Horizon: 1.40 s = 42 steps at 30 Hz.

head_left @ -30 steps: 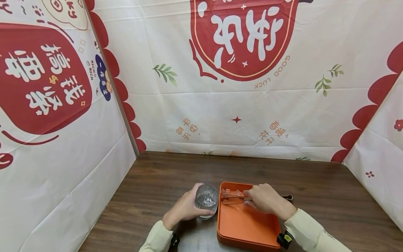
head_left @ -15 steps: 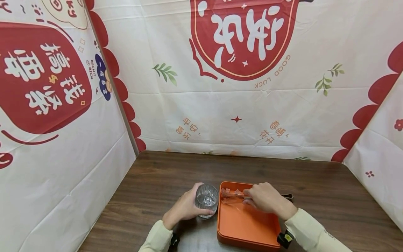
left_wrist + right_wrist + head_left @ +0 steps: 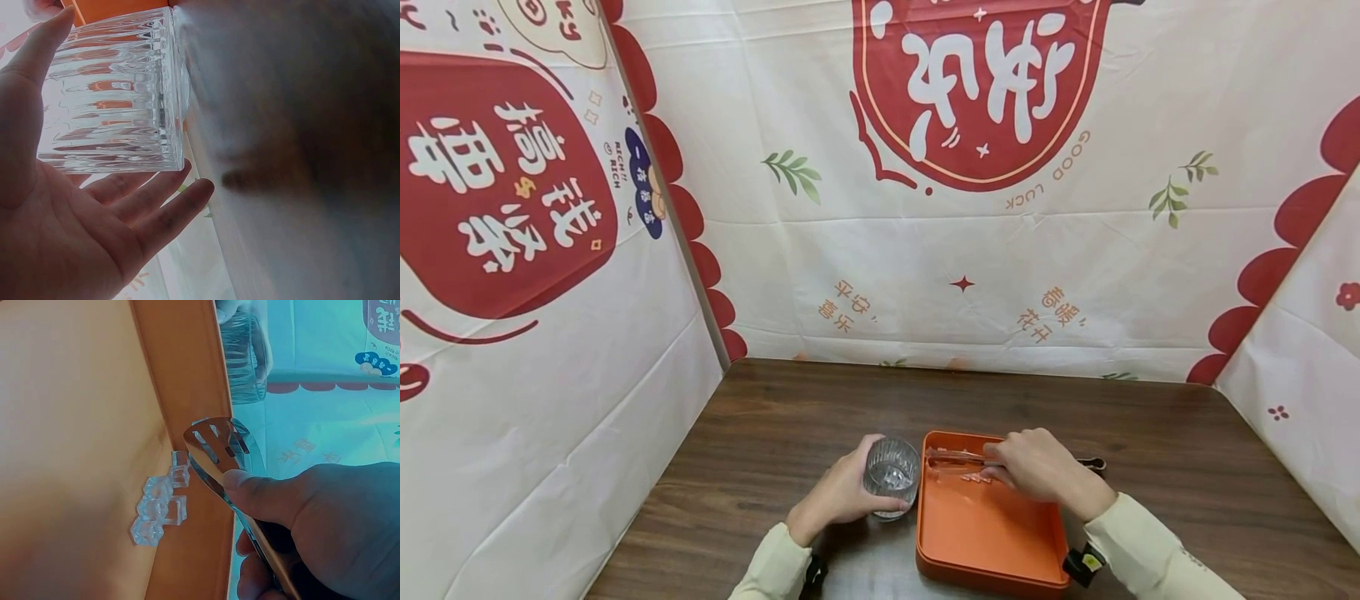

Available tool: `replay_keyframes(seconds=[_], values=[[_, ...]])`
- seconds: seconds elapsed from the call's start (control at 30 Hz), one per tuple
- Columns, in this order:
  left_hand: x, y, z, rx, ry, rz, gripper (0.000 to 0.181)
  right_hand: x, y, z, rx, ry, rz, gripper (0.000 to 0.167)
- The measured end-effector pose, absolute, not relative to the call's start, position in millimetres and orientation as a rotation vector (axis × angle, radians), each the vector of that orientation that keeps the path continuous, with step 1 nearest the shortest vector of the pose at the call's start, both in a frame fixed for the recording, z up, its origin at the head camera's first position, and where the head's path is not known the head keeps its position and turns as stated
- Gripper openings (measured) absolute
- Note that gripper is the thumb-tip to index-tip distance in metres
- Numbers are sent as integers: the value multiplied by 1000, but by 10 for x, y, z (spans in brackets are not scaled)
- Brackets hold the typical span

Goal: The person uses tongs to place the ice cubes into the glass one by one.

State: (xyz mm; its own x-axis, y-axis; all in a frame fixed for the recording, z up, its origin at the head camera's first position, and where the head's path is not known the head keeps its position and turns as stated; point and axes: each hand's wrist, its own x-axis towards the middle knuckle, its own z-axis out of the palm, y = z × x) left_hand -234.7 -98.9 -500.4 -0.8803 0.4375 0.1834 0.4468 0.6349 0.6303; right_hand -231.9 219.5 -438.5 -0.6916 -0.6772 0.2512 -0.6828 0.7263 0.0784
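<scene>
My left hand (image 3: 848,492) holds a clear ribbed drinking glass (image 3: 891,477), thumb on one side and fingers on the other. The glass stands upright at the left of an orange tray (image 3: 992,542); its ribs fill much of the left wrist view. My right hand (image 3: 1045,468) grips metal tongs (image 3: 958,458) above the tray's far part. In the right wrist view the slotted head of the tongs (image 3: 215,447) is near the tray's wall, beside several clear ice-like cubes (image 3: 153,503). Something clear shows by the tongs' tips; whether they pinch a cube I cannot tell.
A dark wood-grain table (image 3: 775,417) carries the tray and glass. White printed cloth (image 3: 880,250) hangs behind it and at both sides. The tongs' rear end (image 3: 1093,464) sticks out past the right hand, over the tray's right edge.
My right hand and the tongs have shifted slightly toward the far edge of the tray. Cubes now show on the near side of the tongs. My left hand and the glass stay put.
</scene>
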Motion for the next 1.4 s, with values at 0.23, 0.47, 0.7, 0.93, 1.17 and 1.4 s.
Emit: replay_keyframes(seconds=[0.23, 0.47, 0.7, 0.93, 1.17, 1.4], values=[[-2347, -986, -5003, -763, -2827, -1101, 95, -2302, 2218, -4330, 1084, -2623, 21, 32], [-2341, -986, -4998, -771, -2827, -1090, 93, -2295, 2241, -4275, 1083, -2599, 32, 30], [-2348, -988, -4985, -765, -2838, -1102, 93, -2271, 2237, -4211, 1040, -2611, 20, 34], [-2347, -992, -4998, -744, -2858, -1101, 94, -2232, 2228, -4142, 1029, -2596, 18, 35], [-2344, -992, -4997, -742, -2860, -1099, 94, -2206, 2217, -4081, 1022, -2604, -3, 31], [-2348, -990, -4990, -747, -2858, -1104, 95, -2186, 2171, -4026, 1037, -2587, 13, 32]])
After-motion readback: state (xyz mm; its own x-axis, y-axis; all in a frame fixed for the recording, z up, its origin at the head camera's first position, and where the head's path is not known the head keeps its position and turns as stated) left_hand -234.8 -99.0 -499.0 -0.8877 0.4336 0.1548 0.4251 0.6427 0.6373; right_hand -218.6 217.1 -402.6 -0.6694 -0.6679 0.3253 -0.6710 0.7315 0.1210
